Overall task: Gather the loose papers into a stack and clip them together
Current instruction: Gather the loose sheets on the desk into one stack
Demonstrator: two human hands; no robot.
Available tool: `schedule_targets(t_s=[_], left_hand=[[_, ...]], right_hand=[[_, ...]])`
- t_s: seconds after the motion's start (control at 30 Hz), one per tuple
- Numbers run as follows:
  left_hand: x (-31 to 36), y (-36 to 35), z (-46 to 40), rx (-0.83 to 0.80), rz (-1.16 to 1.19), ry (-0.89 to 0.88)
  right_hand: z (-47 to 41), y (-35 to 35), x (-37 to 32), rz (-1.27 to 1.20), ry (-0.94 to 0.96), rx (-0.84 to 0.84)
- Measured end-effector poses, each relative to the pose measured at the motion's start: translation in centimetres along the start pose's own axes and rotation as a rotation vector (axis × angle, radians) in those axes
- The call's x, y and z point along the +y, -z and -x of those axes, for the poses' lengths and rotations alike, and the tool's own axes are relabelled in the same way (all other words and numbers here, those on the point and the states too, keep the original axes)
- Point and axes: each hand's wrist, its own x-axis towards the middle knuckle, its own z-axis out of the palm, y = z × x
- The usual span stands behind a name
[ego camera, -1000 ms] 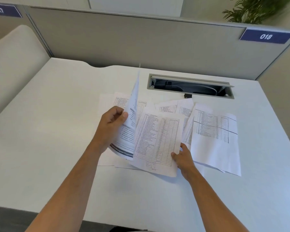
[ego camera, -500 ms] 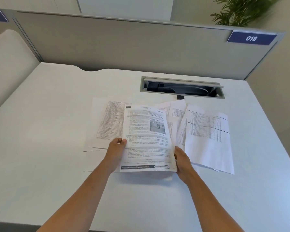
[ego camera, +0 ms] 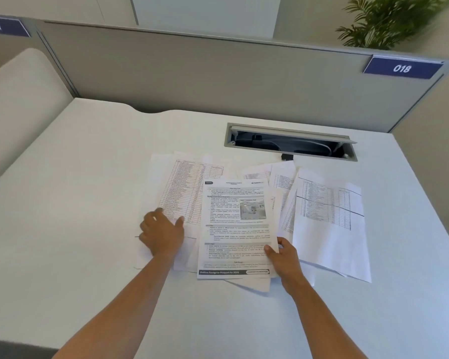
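Note:
Several loose printed papers lie spread on the white desk (ego camera: 62, 203). A text sheet with a small picture (ego camera: 235, 229) lies on top in the middle, over another sheet. My right hand (ego camera: 283, 257) pinches its lower right edge. My left hand (ego camera: 162, 233) rests flat, fingers apart, on the left table sheets (ego camera: 184, 187). More table sheets (ego camera: 329, 216) fan out to the right. A small dark object, maybe a clip (ego camera: 287, 156), peeks out behind the papers near the cable slot.
An open cable slot (ego camera: 290, 142) is sunk into the desk behind the papers. A grey partition (ego camera: 192, 73) with a blue "018" label (ego camera: 402, 68) closes the back. A plant (ego camera: 389, 19) stands beyond it.
My left hand has let go of the picture sheet and moved left onto the table sheets. The picture sheet now lies flat, held only by my right hand.

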Motion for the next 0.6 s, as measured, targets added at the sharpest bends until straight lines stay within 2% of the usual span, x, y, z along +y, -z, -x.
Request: schedule_targets(t_s=[0.1, 0.17, 0.43, 0.6], left_hand=[[-1.3, 0.7, -1.5, -0.017, 0.018, 0.164], [-1.9, 0.9, -2.2, -0.04, 0.004, 0.206], [-2.3, 1.7, -4.4, -0.138, 0.054, 0.263], [-2.1, 2.1, -4.4, -0.088, 0.187, 0.199]], right_hand=[[-0.2, -0.1, 0.2, -0.016, -0.002, 0.006], [-0.2, -0.2, 0.2, -0.028, -0.005, 0.013], [-0.1, -0.3, 0.0, -0.034, -0.002, 0.035], [-0.1, -0.3, 0.0, -0.043, -0.004, 0.034]])
